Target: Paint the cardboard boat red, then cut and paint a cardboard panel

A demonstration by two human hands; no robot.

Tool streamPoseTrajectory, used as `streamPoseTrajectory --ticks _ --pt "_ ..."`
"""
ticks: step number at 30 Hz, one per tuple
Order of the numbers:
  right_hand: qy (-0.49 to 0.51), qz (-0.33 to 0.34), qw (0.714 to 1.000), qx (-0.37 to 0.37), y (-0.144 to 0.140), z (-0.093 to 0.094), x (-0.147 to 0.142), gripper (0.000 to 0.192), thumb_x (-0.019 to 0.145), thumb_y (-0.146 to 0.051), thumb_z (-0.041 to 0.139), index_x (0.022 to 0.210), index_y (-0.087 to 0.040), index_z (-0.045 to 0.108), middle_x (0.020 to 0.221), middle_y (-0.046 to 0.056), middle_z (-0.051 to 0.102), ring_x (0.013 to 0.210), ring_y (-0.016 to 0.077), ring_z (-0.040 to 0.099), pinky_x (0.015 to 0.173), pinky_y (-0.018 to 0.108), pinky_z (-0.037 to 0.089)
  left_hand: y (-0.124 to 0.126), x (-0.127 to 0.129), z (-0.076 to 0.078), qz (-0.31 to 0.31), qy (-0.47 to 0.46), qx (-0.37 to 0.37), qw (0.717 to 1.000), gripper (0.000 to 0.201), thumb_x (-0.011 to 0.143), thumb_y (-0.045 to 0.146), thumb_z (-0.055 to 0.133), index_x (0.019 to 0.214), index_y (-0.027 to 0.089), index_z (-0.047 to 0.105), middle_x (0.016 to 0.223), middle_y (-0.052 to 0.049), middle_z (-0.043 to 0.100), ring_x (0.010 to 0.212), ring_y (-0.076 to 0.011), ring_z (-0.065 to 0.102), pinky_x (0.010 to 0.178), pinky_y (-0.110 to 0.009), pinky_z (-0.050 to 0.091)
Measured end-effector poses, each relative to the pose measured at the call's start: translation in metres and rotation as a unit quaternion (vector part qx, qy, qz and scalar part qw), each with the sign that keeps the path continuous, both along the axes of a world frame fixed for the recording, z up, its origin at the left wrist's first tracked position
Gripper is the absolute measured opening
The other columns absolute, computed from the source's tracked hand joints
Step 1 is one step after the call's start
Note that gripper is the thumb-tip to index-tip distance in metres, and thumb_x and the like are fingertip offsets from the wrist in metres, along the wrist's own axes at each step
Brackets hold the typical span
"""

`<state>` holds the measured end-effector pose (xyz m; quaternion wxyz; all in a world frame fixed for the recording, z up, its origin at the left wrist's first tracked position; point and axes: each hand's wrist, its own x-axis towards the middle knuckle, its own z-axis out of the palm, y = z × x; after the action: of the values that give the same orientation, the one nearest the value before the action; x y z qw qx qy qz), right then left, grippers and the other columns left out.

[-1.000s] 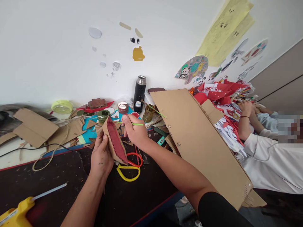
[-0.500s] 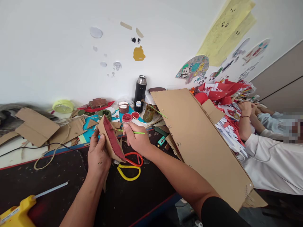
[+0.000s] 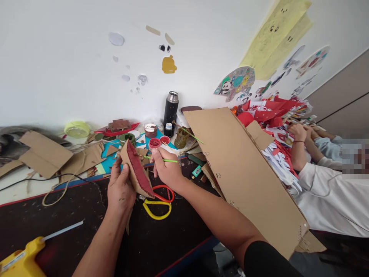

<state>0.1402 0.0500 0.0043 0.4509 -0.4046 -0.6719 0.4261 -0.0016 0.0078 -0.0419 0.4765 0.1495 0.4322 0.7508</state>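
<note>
My left hand (image 3: 122,184) is closed on a boat-shaped cardboard piece (image 3: 138,169), held tilted above the dark tabletop, its inner face painted dark red. Pinched in my right hand (image 3: 166,166) is a paintbrush (image 3: 170,161) with a green handle, its tip at the red face; whether it touches cannot be told. Just behind the right hand sit an open jar of red paint (image 3: 155,143) and its red-smeared lid (image 3: 164,140). Under the cardboard piece lie scissors (image 3: 158,209) with one orange and one yellow handle, their blades mostly hidden.
A large cardboard sheet (image 3: 245,173) leans along the right. Behind stand a black flask (image 3: 171,109) and a murky jar (image 3: 181,139) with another brush. A yellow glue gun (image 3: 25,256) lies front left. Another person's hands (image 3: 300,132) are beside red and white paper scraps at right.
The cardboard piece and both hands have shifted very slightly to the right. The brush stays at the red face, and both grips are the same.
</note>
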Motion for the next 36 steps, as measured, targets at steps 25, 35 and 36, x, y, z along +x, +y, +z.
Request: streamPoseTrajectory --ticks 25,35,36 --pt "0.026 -0.003 0.999 -0.032 0.008 0.005 0.009 0.052 0.112 -0.069 0.046 0.084 -0.026 0.058 0.047 -0.01 0.045 0.041 0.0138 0.059 0.047 0.023 0.045 0.002 0.002 -0.005 -0.007 -0.009 -0.018 1.0 0.042 0.082 0.039 0.092 0.122 0.037 0.08 0.139 0.001 0.078 0.146 -0.0255 0.061 0.121 -0.038 0.049" --pt "-0.103 -0.005 0.989 0.104 -0.001 0.013 0.005 0.035 0.114 -0.042 0.046 0.086 -0.026 0.058 0.07 0.0 0.067 0.067 0.0187 0.067 0.068 0.028 0.047 -0.003 0.005 -0.001 0.005 0.031 -0.017 0.999 0.053 0.082 0.04 0.092 0.131 0.035 0.076 0.139 -0.003 0.076 0.143 -0.0276 0.064 0.125 -0.042 0.046" --pt "-0.113 -0.007 0.986 0.12 -0.001 0.013 0.006 0.034 0.114 -0.041 0.046 0.086 -0.026 0.059 0.074 0.001 0.068 0.069 0.019 0.067 0.07 0.029 0.047 -0.004 0.004 0.0 0.015 0.037 -0.017 0.999 0.052 0.083 0.04 0.092 0.132 0.035 0.076 0.135 -0.003 0.078 0.141 -0.0275 0.065 0.124 -0.042 0.047"
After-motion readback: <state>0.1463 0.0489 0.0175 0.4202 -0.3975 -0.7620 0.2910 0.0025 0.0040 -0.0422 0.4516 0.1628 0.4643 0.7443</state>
